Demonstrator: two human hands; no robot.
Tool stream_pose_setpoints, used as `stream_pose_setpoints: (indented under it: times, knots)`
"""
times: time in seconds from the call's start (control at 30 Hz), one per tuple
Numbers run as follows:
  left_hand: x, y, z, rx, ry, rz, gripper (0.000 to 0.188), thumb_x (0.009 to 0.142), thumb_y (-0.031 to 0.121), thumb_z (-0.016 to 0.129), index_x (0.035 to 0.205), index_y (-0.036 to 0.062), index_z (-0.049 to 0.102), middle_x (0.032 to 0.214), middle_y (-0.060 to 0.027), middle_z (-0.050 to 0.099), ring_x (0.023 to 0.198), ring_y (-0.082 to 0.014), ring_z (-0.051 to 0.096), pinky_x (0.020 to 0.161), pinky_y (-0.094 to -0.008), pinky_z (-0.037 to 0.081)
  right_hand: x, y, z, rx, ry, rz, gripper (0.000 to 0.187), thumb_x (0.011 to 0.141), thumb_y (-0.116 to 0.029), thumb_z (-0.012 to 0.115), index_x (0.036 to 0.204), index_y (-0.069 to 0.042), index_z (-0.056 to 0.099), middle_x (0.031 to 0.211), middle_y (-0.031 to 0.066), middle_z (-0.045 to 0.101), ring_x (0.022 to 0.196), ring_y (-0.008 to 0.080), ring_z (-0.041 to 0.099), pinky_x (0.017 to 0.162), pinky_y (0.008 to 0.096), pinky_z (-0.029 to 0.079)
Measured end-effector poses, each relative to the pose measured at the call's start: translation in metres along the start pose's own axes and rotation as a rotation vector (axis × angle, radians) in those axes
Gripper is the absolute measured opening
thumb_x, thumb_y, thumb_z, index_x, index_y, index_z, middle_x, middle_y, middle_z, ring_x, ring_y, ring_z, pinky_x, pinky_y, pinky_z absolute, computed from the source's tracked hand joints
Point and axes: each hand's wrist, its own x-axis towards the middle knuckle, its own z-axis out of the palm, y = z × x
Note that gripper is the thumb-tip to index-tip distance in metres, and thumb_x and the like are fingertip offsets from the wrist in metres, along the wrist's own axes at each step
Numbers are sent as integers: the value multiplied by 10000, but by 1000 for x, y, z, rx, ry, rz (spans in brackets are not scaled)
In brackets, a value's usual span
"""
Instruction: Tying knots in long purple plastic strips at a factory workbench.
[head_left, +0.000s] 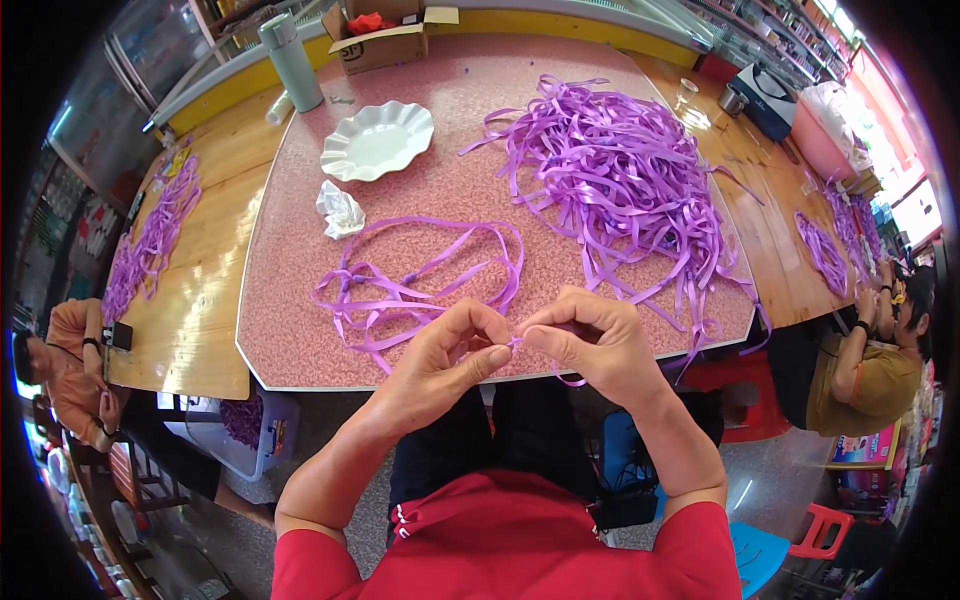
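Note:
My left hand (455, 345) and my right hand (588, 335) meet just over the table's near edge, thumbs and fingertips pinched together. Between them is a small bit of purple ribbon (516, 341), seemingly a knot; its finer detail is hidden by the fingertips. Ribbon trails below my right hand. Just beyond my left hand, loose loops of purple ribbon (430, 222) lie on the pink speckled table (290, 300). A large tangled heap of purple ribbons (620, 170) covers the table's far right, some strands hanging over its near edge.
A scalloped white plate (378, 141), crumpled white tissue (340, 210), pale green bottle (291, 65) and cardboard box (378, 45) stand farther back. Co-workers sit at the left (75, 345) and right (870, 370), beside wooden tables with more purple ribbons (155, 235). A red stool (740, 395) is at the right.

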Motion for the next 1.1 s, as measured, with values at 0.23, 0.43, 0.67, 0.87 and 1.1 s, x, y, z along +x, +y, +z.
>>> stream_pose_setpoints:
  times: [0.23, 0.43, 0.67, 0.87, 1.1]
  knots:
    - [-4, -4, 5, -344, 75, 55, 95, 914, 74, 679, 962, 64, 598, 1023, -58, 638, 946, -116, 593, 839, -266, 461, 0, 15, 0, 336, 24, 194, 143, 887, -82, 720, 1009, -17, 683, 829, -17, 632, 670, 11, 517, 568, 167, 401]
    - [3, -9, 15, 32, 303, 372, 109, 892, 75, 695, 962, 52, 615, 1034, -86, 672, 972, -176, 624, 840, -330, 480, -6, 23, 20, 238, 131, -50, 132, 913, -141, 714, 952, -17, 695, 835, -3, 664, 705, 24, 563, 593, 178, 435]
    - [10, 4, 7, 1236, 191, 860, 225, 700, 60, 719, 908, 57, 633, 981, -44, 650, 922, -251, 608, 780, -389, 445, -2, 22, 8, 264, 42, 166, 172, 937, -186, 690, 924, -16, 709, 752, -42, 633, 593, -3, 476, 487, 159, 347]
    - [9, -1, 10, 1032, 205, 802, 158, 804, 40, 696, 928, 59, 601, 990, -82, 629, 922, -258, 603, 802, -363, 445, -6, 20, 17, 366, 76, 171, 137, 943, -146, 663, 940, -13, 697, 793, -31, 634, 667, -7, 504, 555, 157, 392]
    - [2, -13, 19, -87, 210, 208, 119, 982, 164, 596, 1007, 55, 554, 1020, -43, 560, 968, -125, 527, 885, -296, 439, -4, 29, 39, 292, 229, -199, 58, 887, 2, 627, 934, -30, 636, 836, 11, 592, 619, 38, 476, 507, 194, 358]
